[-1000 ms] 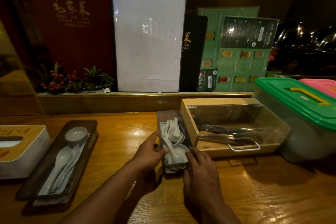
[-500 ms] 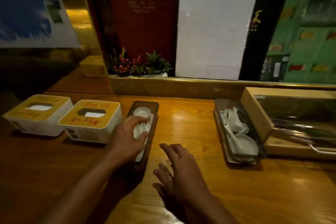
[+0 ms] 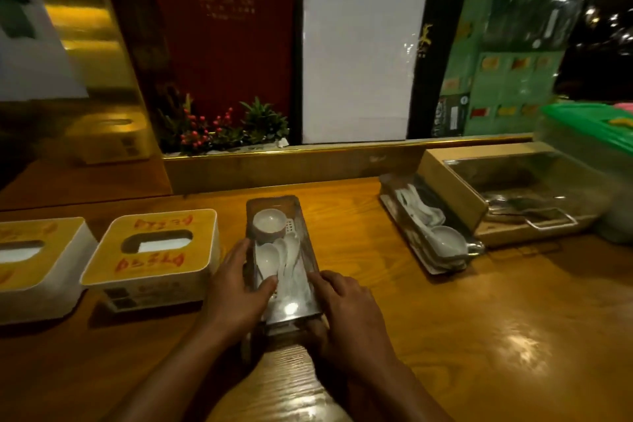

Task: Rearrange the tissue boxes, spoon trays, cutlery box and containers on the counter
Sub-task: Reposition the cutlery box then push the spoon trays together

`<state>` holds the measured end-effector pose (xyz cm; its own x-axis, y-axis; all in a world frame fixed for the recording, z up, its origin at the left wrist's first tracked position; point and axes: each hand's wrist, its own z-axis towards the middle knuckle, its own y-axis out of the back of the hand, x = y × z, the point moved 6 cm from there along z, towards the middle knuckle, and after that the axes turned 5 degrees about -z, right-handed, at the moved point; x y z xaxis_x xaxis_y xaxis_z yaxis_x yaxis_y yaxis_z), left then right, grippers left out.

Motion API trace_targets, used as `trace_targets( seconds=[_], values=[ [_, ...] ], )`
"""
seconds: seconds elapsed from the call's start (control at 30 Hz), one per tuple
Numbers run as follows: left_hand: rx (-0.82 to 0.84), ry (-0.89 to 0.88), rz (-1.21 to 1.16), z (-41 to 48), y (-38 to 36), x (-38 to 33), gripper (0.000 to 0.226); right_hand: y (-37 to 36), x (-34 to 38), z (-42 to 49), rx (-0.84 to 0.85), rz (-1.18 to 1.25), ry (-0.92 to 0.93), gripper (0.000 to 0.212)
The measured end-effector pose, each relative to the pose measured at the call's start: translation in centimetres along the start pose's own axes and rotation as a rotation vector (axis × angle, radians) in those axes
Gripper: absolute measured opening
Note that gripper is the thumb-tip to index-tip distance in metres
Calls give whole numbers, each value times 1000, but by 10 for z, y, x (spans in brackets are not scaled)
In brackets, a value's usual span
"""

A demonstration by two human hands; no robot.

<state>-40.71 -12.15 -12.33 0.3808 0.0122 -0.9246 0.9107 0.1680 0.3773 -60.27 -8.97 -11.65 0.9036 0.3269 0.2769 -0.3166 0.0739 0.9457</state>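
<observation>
Both hands on the near spoon tray point(image 3: 301, 216) at the middle of the wooden counter point(image 3: 479, 336). Left hand point(image 3: 236, 288) gripping the tray's left edge, thumb hooked over the rim onto a white spoon point(image 3: 267, 259). Right hand point(image 3: 346, 305) clamped on the right edge near the front corner. Small white bowl point(image 3: 269, 221) sitting at the tray's far end. Just left, a tissue box point(image 3: 154, 257) with red lettering; another tissue box point(image 3: 30, 267) further left. Off to the right, well apart, second spoon tray point(image 3: 397, 212) lying touching the cutlery box point(image 3: 445, 178). Green-lidded container point(image 3: 582, 123) at far right, blurred.
</observation>
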Motion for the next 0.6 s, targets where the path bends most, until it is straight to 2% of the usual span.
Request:
trace_targets(
  seconds=[0.23, 0.5, 0.6],
  values=[
    [176, 93, -294, 5, -65, -28, 90, 30, -61, -14, -118, -133, -135, 59],
    [236, 108, -340, 30, -131, -53, 91, 53, -112, -17, -180, -241, -181, 50],
    [250, 132, -364, 38, -150, -57, 93, 59, -125, -17, -169, -231, -205, 56]
  ],
)
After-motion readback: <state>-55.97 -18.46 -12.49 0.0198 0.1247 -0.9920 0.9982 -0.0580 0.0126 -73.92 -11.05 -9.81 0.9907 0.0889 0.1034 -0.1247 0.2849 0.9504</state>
